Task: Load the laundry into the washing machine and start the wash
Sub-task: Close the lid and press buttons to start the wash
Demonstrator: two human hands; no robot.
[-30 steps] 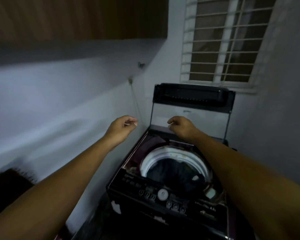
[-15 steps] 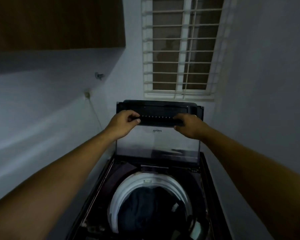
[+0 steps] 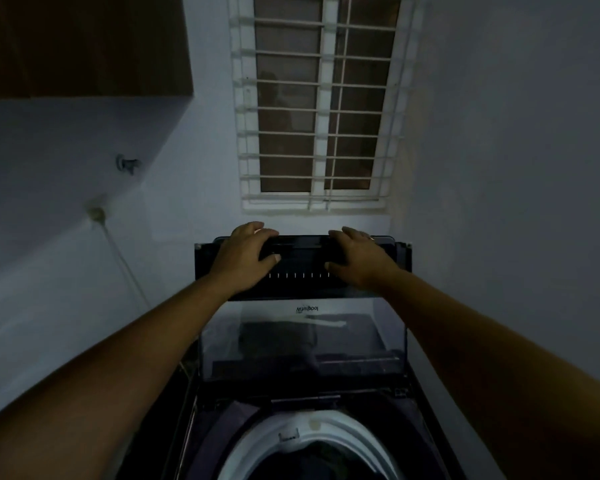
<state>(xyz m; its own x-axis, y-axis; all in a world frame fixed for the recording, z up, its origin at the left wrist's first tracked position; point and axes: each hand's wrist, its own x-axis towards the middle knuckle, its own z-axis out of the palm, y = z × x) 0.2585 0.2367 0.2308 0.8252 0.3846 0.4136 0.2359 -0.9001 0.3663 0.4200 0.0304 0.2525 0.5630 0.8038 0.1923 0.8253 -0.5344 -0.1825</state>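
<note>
Head view
Left hand: gripping the lid top edge, left of centre, fingers curling over.
Right hand: gripping the same edge, right of centre.
Lid: standing upright, far side of the drum.
Laundry: dark, lying inside the drum, near.
Window: sitting above the lid, far wall.

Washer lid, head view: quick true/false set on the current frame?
1. The left hand and right hand both grip the lid at its top edge. True.
2. The lid lies flat over the drum. False: it stands raised, leaving the drum uncovered.
3. Something dark lies inside the drum. True.
4. The window has no bars. False: a white grille covers it.
</note>
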